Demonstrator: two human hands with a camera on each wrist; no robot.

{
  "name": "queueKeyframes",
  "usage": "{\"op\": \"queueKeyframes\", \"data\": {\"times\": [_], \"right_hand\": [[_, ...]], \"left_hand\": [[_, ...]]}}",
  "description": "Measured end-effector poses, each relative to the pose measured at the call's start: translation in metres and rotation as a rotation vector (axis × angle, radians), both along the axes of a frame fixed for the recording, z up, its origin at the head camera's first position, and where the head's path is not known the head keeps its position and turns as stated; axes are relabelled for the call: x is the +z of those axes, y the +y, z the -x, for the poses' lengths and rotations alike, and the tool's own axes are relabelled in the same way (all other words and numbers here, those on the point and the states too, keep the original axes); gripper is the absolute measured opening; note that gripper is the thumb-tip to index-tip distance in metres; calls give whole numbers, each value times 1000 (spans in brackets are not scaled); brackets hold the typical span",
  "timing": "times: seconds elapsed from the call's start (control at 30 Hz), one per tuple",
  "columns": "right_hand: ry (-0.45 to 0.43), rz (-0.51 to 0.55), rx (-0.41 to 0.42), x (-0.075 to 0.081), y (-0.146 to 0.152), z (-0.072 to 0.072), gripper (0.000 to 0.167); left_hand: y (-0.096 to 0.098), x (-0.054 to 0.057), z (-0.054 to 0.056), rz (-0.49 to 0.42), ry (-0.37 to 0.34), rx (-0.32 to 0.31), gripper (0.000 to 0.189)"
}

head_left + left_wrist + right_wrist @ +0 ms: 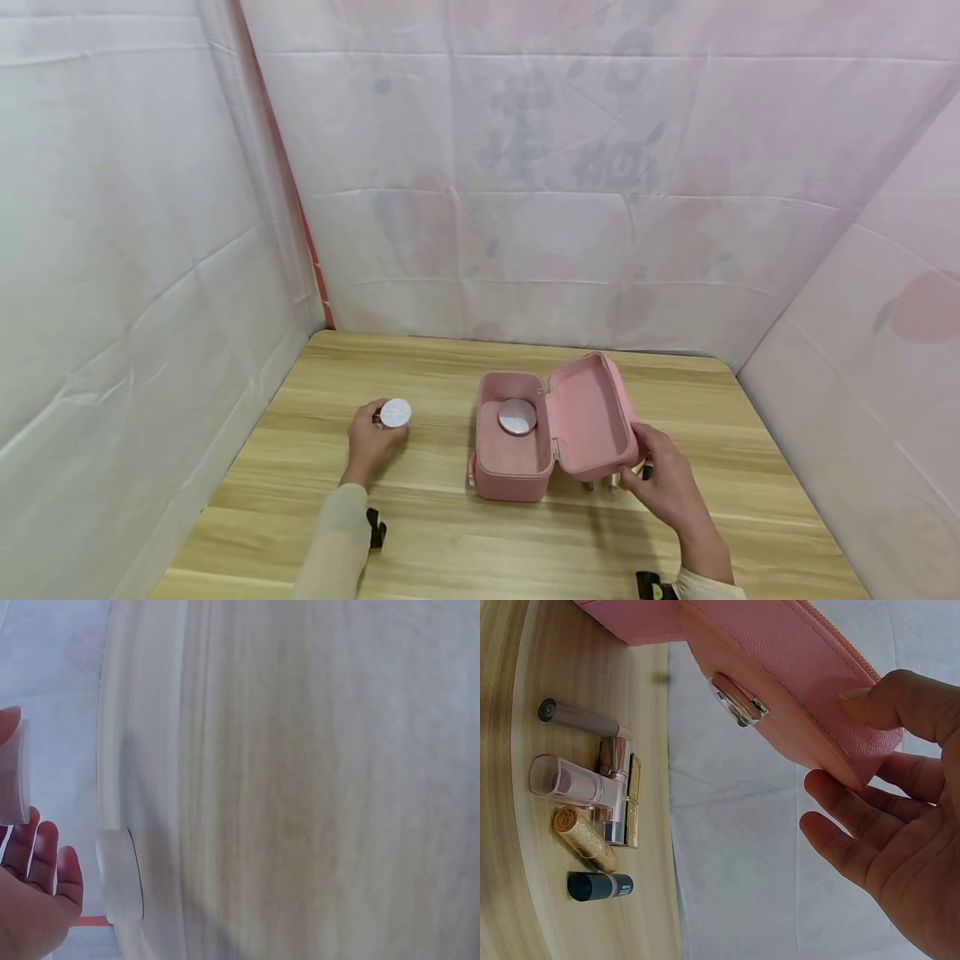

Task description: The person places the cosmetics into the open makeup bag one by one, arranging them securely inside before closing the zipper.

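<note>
One pink cosmetic case point(512, 488) stands open near the middle of the bench point(427, 542), its pink lid point(588, 417) tipped out towards three o'clock. Inside lies a round compact point(517, 417) with a shiny, pale face, a little to the twelve o'clock side of the middle. The two hands are well apart, each gripping something of its own. At nine o'clock from the case, the left hand point(371, 446) has its thumb and fingers around a white-topped round container point(396, 412), whose lower part looks translucent from the left wrist. That view also shows a white puck-like piece point(120, 877) at eight o'clock (what it is, I cannot tell). At four o'clock from the case, the right hand point(667, 479) pinches the outer corner of the lid, thumb on one side and fingers on the other. A silvery fitting point(739, 701) sits on the lid's outside. Near the lid, from the right wrist, a grey-brown tube point(585, 718), a clear-capped lipstick point(570, 782), a gold embossed tube point(585, 838), a black tube point(600, 886) and a gold-edged case point(634, 802) lie clustered on the bench towards nine o'clock.
</note>
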State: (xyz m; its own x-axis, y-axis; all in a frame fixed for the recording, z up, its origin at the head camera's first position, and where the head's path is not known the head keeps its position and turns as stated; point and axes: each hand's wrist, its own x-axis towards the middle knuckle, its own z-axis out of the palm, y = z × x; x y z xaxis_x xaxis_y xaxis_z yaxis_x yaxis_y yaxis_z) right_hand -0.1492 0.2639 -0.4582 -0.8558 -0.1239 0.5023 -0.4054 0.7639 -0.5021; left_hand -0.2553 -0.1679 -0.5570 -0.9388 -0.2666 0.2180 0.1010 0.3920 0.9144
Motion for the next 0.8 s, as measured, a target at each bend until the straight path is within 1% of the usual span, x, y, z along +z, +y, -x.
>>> {"op": "queueKeyframes", "data": {"times": [0.1, 0.17, 0.37, 0.53, 0.63, 0.8], "right_hand": [[-9, 2, -2, 1, 0, 0, 62], [-10, 0, -2, 1, 1, -1, 62], [-1, -3, 8, -1, 1, -2, 63], [-41, 31, 15, -1, 2, -1, 63], [-60, 50, 8, -1, 3, -1, 62], [-63, 56, 1, -1, 2, -1, 62]], "left_hand": [[4, 0, 0, 2, -13, 4, 57], [7, 1, -1, -4, -34, 4, 57], [19, 9, -5, -45, -77, -29, 60], [28, 14, -5, -82, -92, -32, 59], [34, 19, -4, -75, -101, -36, 58], [42, 25, -3, -48, -110, -54, 59]]}}
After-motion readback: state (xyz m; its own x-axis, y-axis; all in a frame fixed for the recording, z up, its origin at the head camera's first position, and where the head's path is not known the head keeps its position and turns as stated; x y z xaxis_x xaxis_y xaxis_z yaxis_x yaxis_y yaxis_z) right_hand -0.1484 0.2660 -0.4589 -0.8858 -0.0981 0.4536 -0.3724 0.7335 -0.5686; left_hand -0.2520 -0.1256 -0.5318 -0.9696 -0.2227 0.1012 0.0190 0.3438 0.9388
